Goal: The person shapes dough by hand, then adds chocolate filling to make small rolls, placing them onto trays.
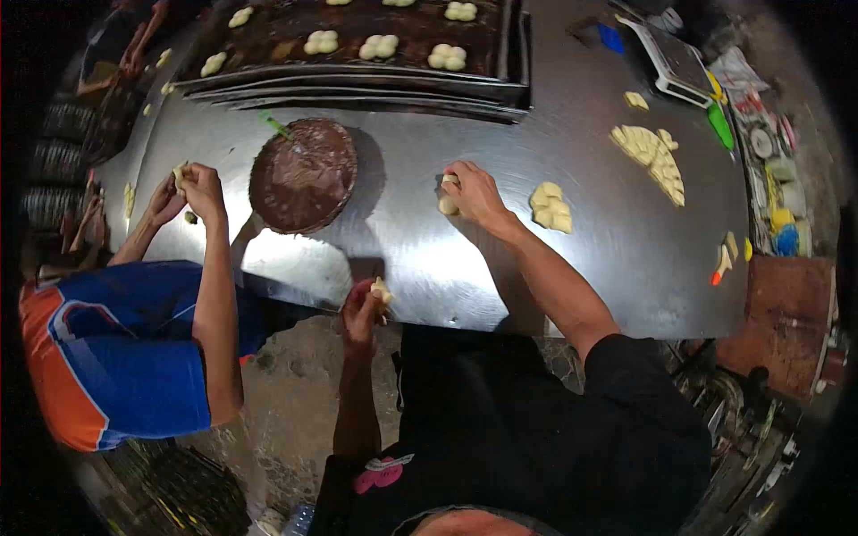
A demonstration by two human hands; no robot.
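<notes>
At the table's front edge my left hand is closed on a piece of dough. My right hand reaches over the metal table, its fingers round a small dough ball. Another dough ball lies on the table just under that hand. Right of it sits a cluster of dough pieces. A round bowl of brown filling, with a green-handled tool in it, stands between my hands and the co-worker.
A co-worker in blue and orange holds dough at the left. Stacked dark trays with dough clusters stand at the back. Cut dough, a scale, a green-handled tool and an orange-tipped tool lie right.
</notes>
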